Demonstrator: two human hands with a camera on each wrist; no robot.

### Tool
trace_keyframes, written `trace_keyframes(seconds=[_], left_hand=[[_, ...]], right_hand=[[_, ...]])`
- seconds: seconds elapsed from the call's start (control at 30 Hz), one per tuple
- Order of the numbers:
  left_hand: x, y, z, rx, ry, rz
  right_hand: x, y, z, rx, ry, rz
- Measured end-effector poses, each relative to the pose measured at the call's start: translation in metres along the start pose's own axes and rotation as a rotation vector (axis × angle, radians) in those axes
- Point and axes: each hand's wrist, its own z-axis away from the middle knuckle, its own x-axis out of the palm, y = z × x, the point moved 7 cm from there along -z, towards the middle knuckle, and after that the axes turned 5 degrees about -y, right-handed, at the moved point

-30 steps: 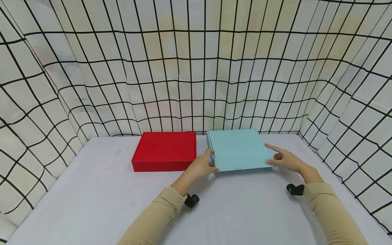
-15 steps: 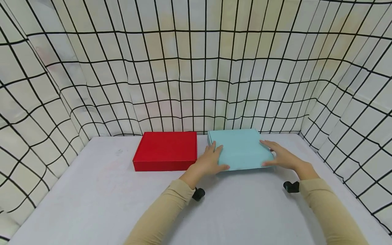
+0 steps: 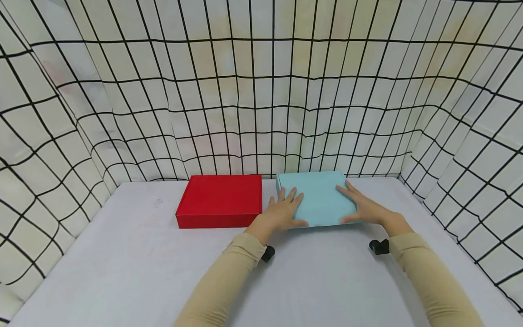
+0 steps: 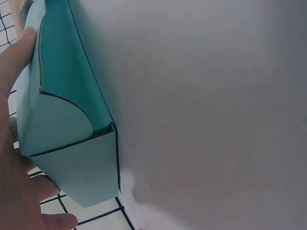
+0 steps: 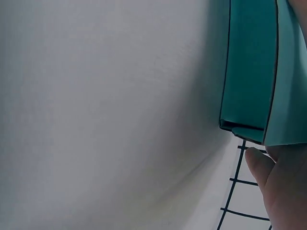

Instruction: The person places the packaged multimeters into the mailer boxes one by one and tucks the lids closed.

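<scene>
A light blue cardboard box (image 3: 320, 193) lies at the back of the table, right of centre. My left hand (image 3: 279, 214) is over its left side, fingers spread on the lid and thumb near the front edge. At the right side my right hand (image 3: 367, 208) has its fingers and thumb spread along the lid's edge. The left wrist view shows the lid's rounded side flap (image 4: 62, 122) by the top of the side wall (image 4: 84, 167), with the front of the box (image 4: 72, 72) in shadow. The right wrist view shows the other front corner, with fingertips (image 5: 258, 163) beside it.
A closed red box (image 3: 224, 197) lies just left of the blue one, close to my left hand. White cloth covers the table (image 3: 122, 263). Behind and at both sides stands black netting (image 3: 261, 109) before pale cloth.
My left hand has moved from the box's left edge onto its lid, fingers now spread. The right hand has shifted left over the lid's right edge. The lid's front edge looks slightly lower.
</scene>
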Motion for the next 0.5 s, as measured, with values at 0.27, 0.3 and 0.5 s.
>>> trace_keyframes(seconds=[0.27,0.3,0.5], left_hand=[[0.003,-0.001,-0.012,-0.02,-0.007,-0.047],[0.003,-0.002,-0.013,-0.022,-0.006,-0.044],[0.006,-0.003,-0.014,-0.022,0.005,-0.001]], right_hand=[[0.005,0.001,-0.002,0.042,-0.022,0.059],[0.005,0.001,-0.003,0.048,-0.026,0.071],[0.006,-0.002,-0.001,0.071,-0.025,0.106]])
